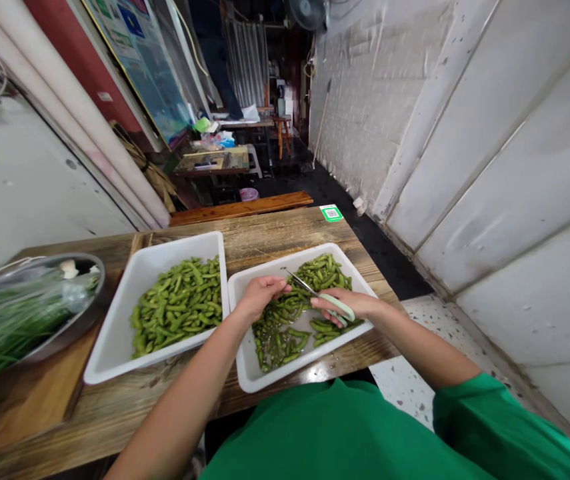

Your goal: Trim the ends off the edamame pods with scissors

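Note:
My right hand (pixel 342 307) is closed around scissors (pixel 337 308) with pale green handles. Their narrow blades reach left, up to the fingertips of my left hand (pixel 263 295). That hand is pinched shut on what looks like an edamame pod, mostly hidden by the fingers. Both hands are over a shallow white tray (pixel 249 381) on the right, where edamame pods (pixel 322 270) lie at the far side and in wet clusters nearer me. Left of it, touching or nearly so, stands a deeper white tub (pixel 109 363) with a big heap of edamame pods (pixel 179 300).
A metal bowl (pixel 57 343) with bagged green stalks (pixel 9 327) sits on a wooden board (pixel 39 393) at the left of the wooden table (pixel 259 233). A green code card (pixel 331 213) lies at the far right corner. Beyond are a bench (pixel 245 208) and another table (pixel 215 162).

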Demonstrator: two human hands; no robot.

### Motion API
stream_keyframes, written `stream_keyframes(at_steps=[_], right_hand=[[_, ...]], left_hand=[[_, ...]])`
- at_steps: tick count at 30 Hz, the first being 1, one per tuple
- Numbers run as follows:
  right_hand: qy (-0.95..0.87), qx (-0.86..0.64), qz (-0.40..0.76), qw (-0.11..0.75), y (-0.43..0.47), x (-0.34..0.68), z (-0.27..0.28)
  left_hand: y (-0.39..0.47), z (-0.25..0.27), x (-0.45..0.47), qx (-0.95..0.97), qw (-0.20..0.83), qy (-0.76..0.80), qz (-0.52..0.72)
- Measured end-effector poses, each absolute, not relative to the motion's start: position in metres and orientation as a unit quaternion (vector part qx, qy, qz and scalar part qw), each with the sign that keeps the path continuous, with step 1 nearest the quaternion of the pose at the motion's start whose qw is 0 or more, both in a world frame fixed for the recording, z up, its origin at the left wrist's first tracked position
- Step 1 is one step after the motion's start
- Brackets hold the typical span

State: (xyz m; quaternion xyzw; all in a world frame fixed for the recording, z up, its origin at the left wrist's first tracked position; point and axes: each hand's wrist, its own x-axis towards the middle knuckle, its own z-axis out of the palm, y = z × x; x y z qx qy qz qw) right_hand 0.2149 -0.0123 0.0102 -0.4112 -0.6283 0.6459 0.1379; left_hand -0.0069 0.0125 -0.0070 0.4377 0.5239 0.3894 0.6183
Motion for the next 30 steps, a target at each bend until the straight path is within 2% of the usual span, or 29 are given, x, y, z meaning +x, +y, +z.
stream_keyframes(at_steps=[13,20,24,30], right_hand=[[-0.636,-0.410,0.638,0.140,-0.013,0.214,0.011],[-0.616,-0.406,0.658,0.150,-0.010,0.215,0.005],[-0.636,-0.396,0.650,0.130,-0.012,0.214,0.009],[-0.642,-0.390,0.648,0.125,-0.014,0.213,0.016]], left_hand=[[0.010,-0.006,-0.005,0.470,0.654,0.501,0.317],[0.016,-0.007,-0.011,0.394,0.629,0.526,0.415],[0.018,-0.006,-0.014,0.344,0.685,0.487,0.419],[0.017,-0.009,-0.014,0.357,0.691,0.478,0.407]])
